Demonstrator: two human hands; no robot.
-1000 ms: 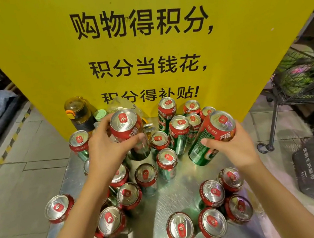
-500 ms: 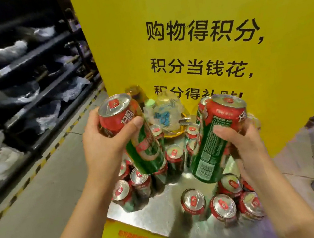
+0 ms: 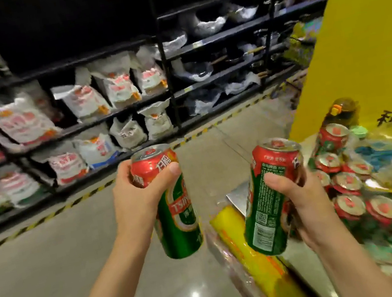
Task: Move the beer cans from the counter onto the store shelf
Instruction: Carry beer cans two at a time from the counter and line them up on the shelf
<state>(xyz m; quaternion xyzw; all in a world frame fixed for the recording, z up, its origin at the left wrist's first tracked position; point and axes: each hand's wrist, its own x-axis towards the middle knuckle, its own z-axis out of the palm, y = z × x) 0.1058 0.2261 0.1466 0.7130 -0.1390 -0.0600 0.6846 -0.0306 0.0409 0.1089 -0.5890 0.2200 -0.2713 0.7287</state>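
View has swung left since half a second ago; the yellow sign (image 3: 364, 47) that filled the middle is now off at the right edge, and the dark store shelves (image 3: 111, 115) across the aisle take up most of the picture; both cans have come along with the hands, away from the pile and out over the grey floor (image 3: 53, 263).

Left hand (image 3: 137, 199) is wrapped round the red top band of the left beer can (image 3: 173, 204), thumb across the front, fingers behind; can is tilted a bit, top toward the shelves, green body hanging below the hand.

Right hand (image 3: 301, 198) grips the right beer can (image 3: 269, 203) about the middle, thumb on the green label side, fingers curled behind; this one leans too, with the barcode panel facing the camera.

The rest of the cans (image 3: 369, 197) sit packed together on the shiny metal counter (image 3: 236, 196) at the right, pretty blurry; an amber bottle (image 3: 344, 110) stands behind them against the sign; yellow trim (image 3: 248, 248) runs under the counter edge.

Shelves hold white and red bags (image 3: 114, 84), smeared by motion; a black-and-yellow striped line (image 3: 53, 213) runs along the floor in front of them.
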